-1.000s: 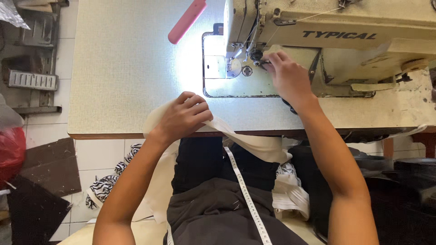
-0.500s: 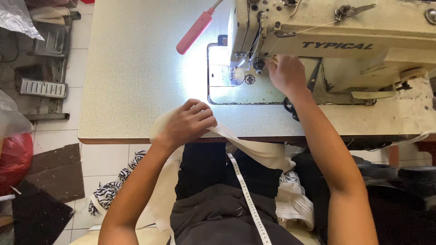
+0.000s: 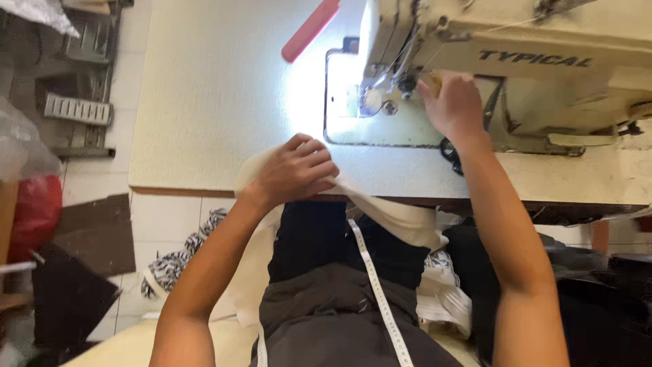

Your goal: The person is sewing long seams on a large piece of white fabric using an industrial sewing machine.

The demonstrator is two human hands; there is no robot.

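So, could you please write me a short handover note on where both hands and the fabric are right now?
Left hand: gripping the cream fabric at the table's near edge.
Right hand: at the sewing machine, fingers by the needle area; whether it holds anything is unclear.
Fabric hangs into the lap; none lies under the needle yet.
White measuring tape drapes down the front.
Red-handled tool lies on the table.

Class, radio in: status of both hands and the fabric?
Left hand gripping cream fabric at table edge. Right hand at sewing machine needle area. Nothing between.
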